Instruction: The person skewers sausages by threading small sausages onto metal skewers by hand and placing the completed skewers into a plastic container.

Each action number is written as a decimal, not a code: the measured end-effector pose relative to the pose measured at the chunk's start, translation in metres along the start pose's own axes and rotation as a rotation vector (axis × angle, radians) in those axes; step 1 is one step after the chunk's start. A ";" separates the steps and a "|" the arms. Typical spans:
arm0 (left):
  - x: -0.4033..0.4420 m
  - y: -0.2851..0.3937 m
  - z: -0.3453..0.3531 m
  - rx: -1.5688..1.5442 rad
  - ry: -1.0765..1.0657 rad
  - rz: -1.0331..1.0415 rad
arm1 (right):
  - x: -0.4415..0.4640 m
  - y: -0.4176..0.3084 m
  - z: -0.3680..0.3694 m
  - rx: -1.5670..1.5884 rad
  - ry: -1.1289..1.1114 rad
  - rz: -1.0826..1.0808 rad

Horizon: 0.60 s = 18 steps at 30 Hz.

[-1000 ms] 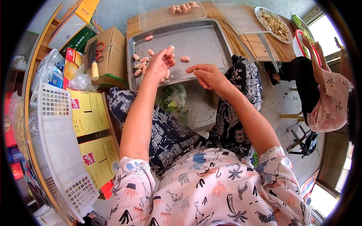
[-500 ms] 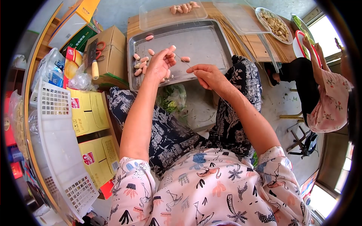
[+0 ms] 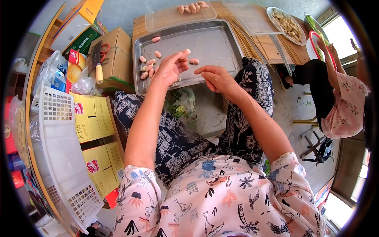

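Note:
Over the metal tray (image 3: 213,37), my left hand (image 3: 172,68) pinches a small pink sausage (image 3: 186,52) between its fingertips. My right hand (image 3: 218,79) is closed on a thin skewer (image 3: 195,68), whose tip points toward the left hand. Whether that tip touches the held sausage I cannot make out. Another small sausage (image 3: 193,61) is seen just beyond the skewer. Several loose sausages (image 3: 151,67) lie in the left part of the tray, partly hidden by my left hand and forearm.
Behind the tray stands a clear plastic container (image 3: 158,19) with skewered sausages (image 3: 192,7). Bamboo skewers (image 3: 237,33) and a plate of cut food (image 3: 290,27) are to the right. A co-worker (image 3: 343,98) sits at far right. Scissors (image 3: 104,53) and a knife (image 3: 98,67) rest by a carton (image 3: 118,55).
The sausage in my left hand has shifted slightly right, and the left fingers have turned a little. My right hand has moved slightly left with the skewer.

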State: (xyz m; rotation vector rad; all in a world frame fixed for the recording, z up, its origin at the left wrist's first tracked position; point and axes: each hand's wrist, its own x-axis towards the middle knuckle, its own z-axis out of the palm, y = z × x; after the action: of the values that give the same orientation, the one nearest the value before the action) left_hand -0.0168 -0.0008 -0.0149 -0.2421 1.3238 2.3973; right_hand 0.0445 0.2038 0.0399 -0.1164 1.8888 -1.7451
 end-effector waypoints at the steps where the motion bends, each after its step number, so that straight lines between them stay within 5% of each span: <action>1: -0.001 0.000 0.002 0.004 -0.030 -0.009 | 0.001 0.000 0.000 -0.014 0.005 -0.011; 8: -0.006 0.000 0.009 0.064 -0.117 -0.064 | 0.013 0.009 -0.001 0.060 0.064 -0.035; 11: -0.007 0.001 0.002 0.341 0.097 -0.023 | 0.012 0.012 -0.003 0.101 0.070 -0.078; 13: -0.010 0.006 0.005 1.060 0.334 -0.065 | 0.009 0.008 -0.004 0.090 0.087 -0.066; 14: -0.011 0.003 0.003 1.059 0.337 -0.066 | 0.008 0.007 -0.005 0.100 0.082 -0.058; 17: -0.005 -0.022 -0.016 1.781 0.326 0.178 | 0.008 0.009 -0.005 0.090 0.084 -0.064; 18: -0.003 -0.034 -0.032 1.777 0.296 0.361 | 0.007 0.008 -0.005 0.091 0.084 -0.063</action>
State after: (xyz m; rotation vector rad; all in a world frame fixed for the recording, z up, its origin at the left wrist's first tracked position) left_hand -0.0012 -0.0117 -0.0576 0.1949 3.1056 0.5544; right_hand 0.0386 0.2062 0.0298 -0.0701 1.8791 -1.9030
